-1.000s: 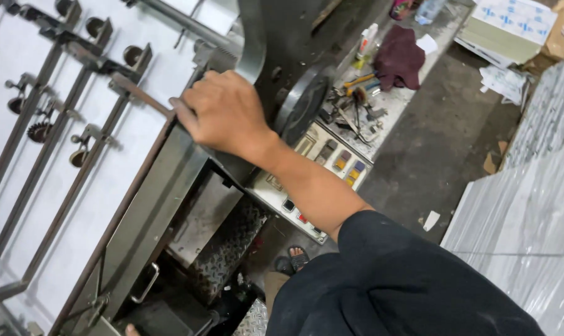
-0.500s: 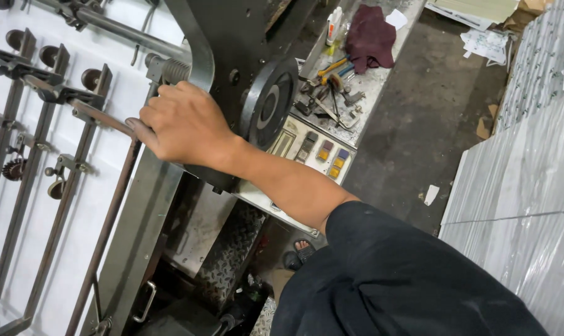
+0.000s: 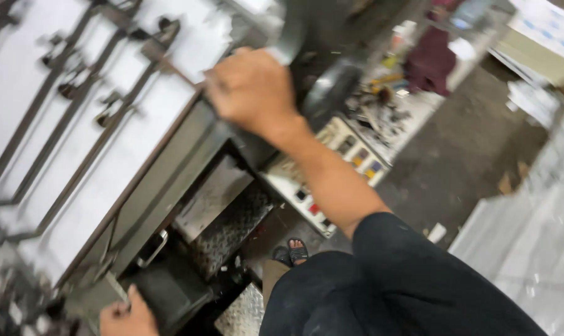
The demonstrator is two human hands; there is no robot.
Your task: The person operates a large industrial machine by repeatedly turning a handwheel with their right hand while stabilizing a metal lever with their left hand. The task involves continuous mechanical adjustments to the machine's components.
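Frame is motion-blurred, so fine detail is soft. Right hand (image 3: pixel 252 92) rests on the upper edge of the grey metal machine frame (image 3: pixel 170 168), fingers curled over a thin brown bar (image 3: pixel 181 76) at that edge — knuckles face the camera, so the fingertips are hidden and I can't tell how tight the grip is. Left hand (image 3: pixel 126 317) is cut off by the bottom edge, near left; it touches the corner of a dark metal box part (image 3: pixel 170 292), finger state can't be told.

White paper sheet stack (image 3: pixel 108 124) lies left of the right hand under dark metal guide rods with rollers (image 3: pixel 83 93). Black round handwheel (image 3: pixel 330 93) sits just right of the hand, partly hidden behind it.

Pale control panel with small coloured buttons (image 3: pixel 332 168) runs under the forearm — markings unreadable. Far right: maroon cloth (image 3: pixel 428 62) on a cluttered shelf, and a pale green-and-white cardboard box (image 3: pixel 537 43), cut off by the frame.
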